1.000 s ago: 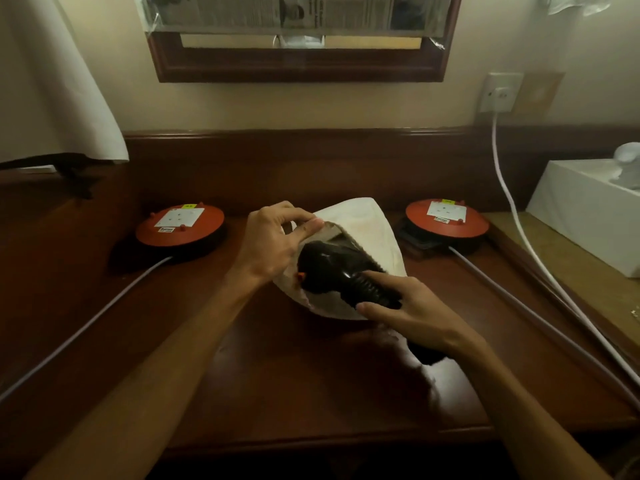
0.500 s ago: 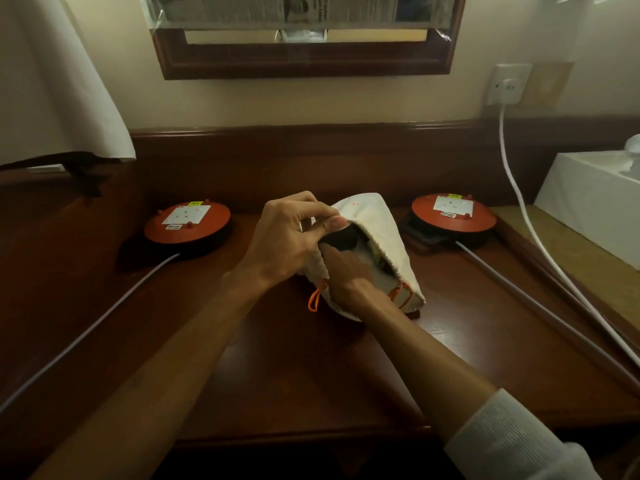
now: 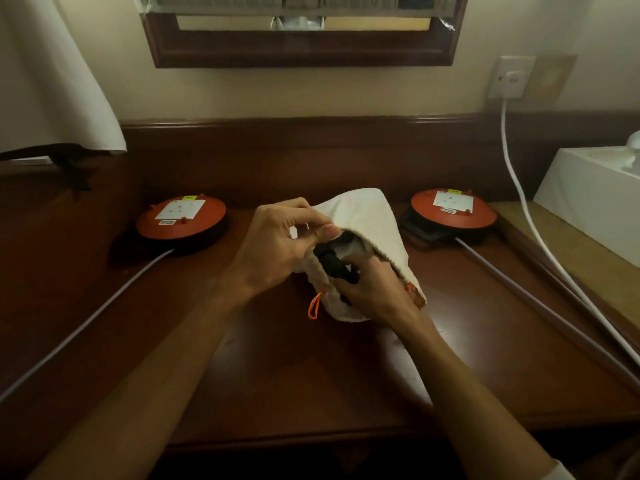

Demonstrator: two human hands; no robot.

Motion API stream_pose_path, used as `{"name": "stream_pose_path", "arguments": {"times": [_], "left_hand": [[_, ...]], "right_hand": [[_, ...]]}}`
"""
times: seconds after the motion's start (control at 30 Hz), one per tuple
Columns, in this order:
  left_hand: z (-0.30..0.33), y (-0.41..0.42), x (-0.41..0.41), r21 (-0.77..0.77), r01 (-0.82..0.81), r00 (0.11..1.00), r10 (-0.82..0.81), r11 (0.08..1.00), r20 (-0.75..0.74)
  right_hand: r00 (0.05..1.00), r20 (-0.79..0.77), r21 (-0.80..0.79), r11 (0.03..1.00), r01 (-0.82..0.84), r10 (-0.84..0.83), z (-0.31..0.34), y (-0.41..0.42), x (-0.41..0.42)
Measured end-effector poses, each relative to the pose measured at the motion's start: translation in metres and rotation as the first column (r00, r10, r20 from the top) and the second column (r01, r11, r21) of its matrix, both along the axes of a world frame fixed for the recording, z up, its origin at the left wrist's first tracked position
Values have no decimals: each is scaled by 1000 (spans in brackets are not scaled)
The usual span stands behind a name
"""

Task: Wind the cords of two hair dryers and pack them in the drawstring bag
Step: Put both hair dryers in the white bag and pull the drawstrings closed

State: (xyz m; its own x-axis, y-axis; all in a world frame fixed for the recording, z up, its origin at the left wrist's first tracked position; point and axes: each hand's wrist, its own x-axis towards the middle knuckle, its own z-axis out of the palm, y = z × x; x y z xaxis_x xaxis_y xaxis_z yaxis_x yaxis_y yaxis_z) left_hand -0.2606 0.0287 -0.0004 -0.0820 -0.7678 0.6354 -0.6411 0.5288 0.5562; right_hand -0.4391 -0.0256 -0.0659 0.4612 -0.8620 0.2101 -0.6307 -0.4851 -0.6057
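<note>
Both forearms reach over the desk [image 3: 277, 358], left hand [image 3: 277, 251] pinches the drawstring bag [image 3: 374, 223] rim open, right hand [image 3: 372, 289] grip closed around the black hair dryer [image 3: 332, 263] at the bag's mouth.

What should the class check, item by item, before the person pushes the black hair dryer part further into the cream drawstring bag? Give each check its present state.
1. Bag mouth held open: ok. The left hand pinches the upper rim of the drawstring bag.
2. Grip on the load: ok. The right hand curls round the black hair dryer part at the mouth.
3. Dryer fully inside: not ok. The black part shows at the opening.
4. Drawstring clear of the mouth: ok. The orange drawstring loop hangs below the opening.
5. Both dryers packed, cords wound: cannot tell. The bag hides its contents.
6. Bag supported: ok. It rests on the wooden desk.
</note>
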Motion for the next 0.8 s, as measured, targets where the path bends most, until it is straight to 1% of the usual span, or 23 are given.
{"name": "stream_pose_path", "arguments": {"times": [0.03, 0.07, 0.1, 0.2, 0.27, 0.33, 0.37, 0.4, 0.47, 0.5, 0.53, 0.57, 0.6, 0.63, 0.67, 0.7, 0.73, 0.8], "left_hand": [[-2, 1, -4, 15, 34, 999, -34, 999, 22], [-4, 1, -6, 31, 57, 997, -58, 998, 45], [-5, 1, -7, 49, 66, 996, -69, 997, 61], [-5, 1, 0, 135, 51, 995, -62, 990, 80], [-4, 4, 7, 247, 43, 991, -72, 968, 109], [-8, 6, 14, 346, 55, 994, -85, 937, 71], [-12, 5, 17, 351, 34, 998, -53, 936, 45], [-16, 0, 17, 325, -23, 999, 13, 946, 34], [-29, -13, 12, 255, -206, 979, 195, 945, 67], [-36, -20, 5, 262, -287, 958, 268, 922, 106], [-44, -26, -5, 307, -346, 936, 306, 886, 172], [-53, -32, -14, 369, -391, 913, 303, 843, 274], [-61, -36, -22, 416, -432, 881, 275, 801, 384], [-69, -41, -27, 439, -464, 850, 249, 769, 464], [-73, -44, -28, 452, -483, 833, 234, 750, 501], [-74, -48, -24, 467, -493, 828, 230, 734, 512], [-73, -51, -18, 482, -497, 828, 227, 722, 513], [-69, -55, -6, 513, -487, 832, 197, 707, 519]], "right_hand": [[999, 41, -37, 999, -6, 8, -1, 1, 4], [999, 46, -54, 998, -10, 12, -4, 0, 8], [1000, 12, -39, 999, -19, 19, -5, 0, 11], [993, -103, 61, 997, -51, 58, -7, 3, 12], [976, -163, 148, 982, -119, 143, 4, 11, -3], [965, -171, 217, 963, -158, 197, 23, 21, -29], [974, -142, 214, 966, -144, 177, 32, 25, -42], [990, -71, 164, 980, -110, 123, 38, 25, -52], [990, 127, -28, 998, 61, -57, 40, 11, -58], [978, 158, -106, 982, 153, -135, 35, -1, -57], [974, 120, -165, 963, 212, -193, 28, -12, -54], [975, 0, -201, 956, 216, -220, 19, -23, -50], [962, -169, -207, 962, 178, -215, 9, -32, -47], [927, -319, -193, 971, 143, -200, -1, -39, -46], [892, -415, -170, 978, 120, -181, -9, -43, -47], [871, -461, -140, 984, 114, -167, -16, -43, -50], [868, -468, -126, 985, 118, -164, -21, -42, -52], [870, -458, -156, 980, 120, -180, -28, -40, -51]]}}
